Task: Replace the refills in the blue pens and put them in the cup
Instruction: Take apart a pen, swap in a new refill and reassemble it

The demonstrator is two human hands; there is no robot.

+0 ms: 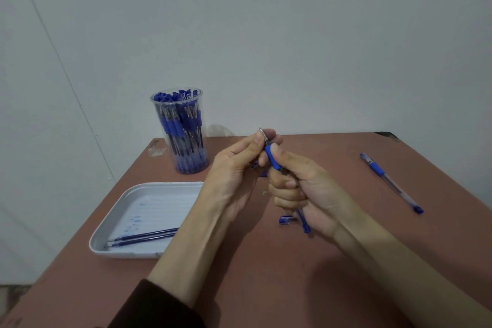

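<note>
Blue pen [271, 159] above reddish-brown table [266, 274] — pale wall [266, 34]

Both forearms reach forward and the hands meet in the middle. The left hand [234, 168] pinches the tip end of a pen [272, 158] between thumb and fingers [269, 133]. The right hand [306, 189] curls into a fist round the barrel, its thumb pressed on the grip. A dark sleeve [149, 306] covers the left arm near the elbow.

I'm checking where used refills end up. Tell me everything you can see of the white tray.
The white tray is a shallow rounded-corner rectangle, plastic-looking, with a raised rim and ribbed floor smeared with blue ink. It lies flat on the reddish table, nearer than the cup of pens. Two blue refills lie in it. The left forearm hides its right edge.
</note>
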